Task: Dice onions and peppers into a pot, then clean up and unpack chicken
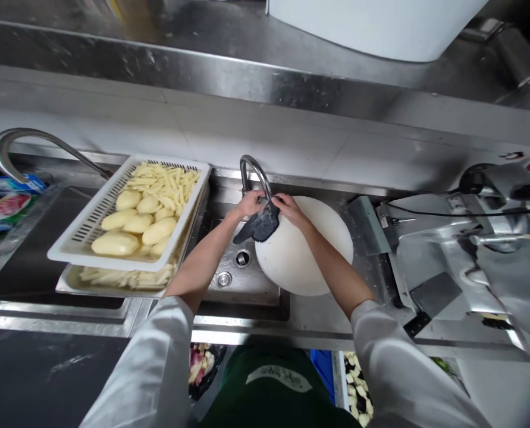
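Note:
Under the curved faucet (256, 166), a wet dark cloth (265, 224) hangs between my two hands. My left hand (249, 204) grips its upper left edge, and my right hand (289, 209) pinches it at the upper right. Its lower part droops in two lobes over the sink (251, 292) and the edge of a round white cutting board (311, 261). That board lies across the right side of the sink. Whether the cloth is a plain rag or a glove cannot be made out.
A white basket (56, 252) of peeled potatoes and potato strips rests on a metal tray (68, 286) at left. On the right lie a cleaver (436, 294) and a flat blade (368, 224). A metal shelf (202, 65) runs overhead, with a white container (372, 24).

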Available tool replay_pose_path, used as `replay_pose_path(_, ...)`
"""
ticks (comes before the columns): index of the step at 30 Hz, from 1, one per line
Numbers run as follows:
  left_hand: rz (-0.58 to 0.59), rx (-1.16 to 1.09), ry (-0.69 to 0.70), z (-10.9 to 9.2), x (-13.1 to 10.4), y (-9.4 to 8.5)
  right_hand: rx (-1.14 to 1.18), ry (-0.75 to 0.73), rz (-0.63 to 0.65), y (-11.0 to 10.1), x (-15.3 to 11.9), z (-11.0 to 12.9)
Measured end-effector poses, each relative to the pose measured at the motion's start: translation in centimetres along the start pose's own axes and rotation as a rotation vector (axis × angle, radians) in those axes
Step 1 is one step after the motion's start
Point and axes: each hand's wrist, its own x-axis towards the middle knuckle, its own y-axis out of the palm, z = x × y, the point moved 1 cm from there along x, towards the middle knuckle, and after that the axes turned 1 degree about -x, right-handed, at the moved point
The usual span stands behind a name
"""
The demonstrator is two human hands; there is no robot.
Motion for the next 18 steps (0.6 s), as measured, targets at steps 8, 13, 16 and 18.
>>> replay_pose_path(8, -0.073, 0.142, 0.011, 0.0, -2.6, -0.1, -0.133, 0.012, -0.138, 1.0, 0.5, -0.6)
replay_pose_path(13, 0.210, 0.099, -0.249, 2.6, -6.5, -0.1, -0.238, -0.060, -0.186, -0.3, -1.1, -1.2)
replay_pose_path(16, 0.242, 0.139, -0.322, 3.4, -8.0, -1.2, -0.233, -0.099, -0.205, -0.8, -2.9, -0.7)
replay_pose_path(18, 0.188, 0.203, -0.307, 3.1, -8.5, -2.5, -0.206, -0.150, -0.200, -0.5, -3.9, 0.4)
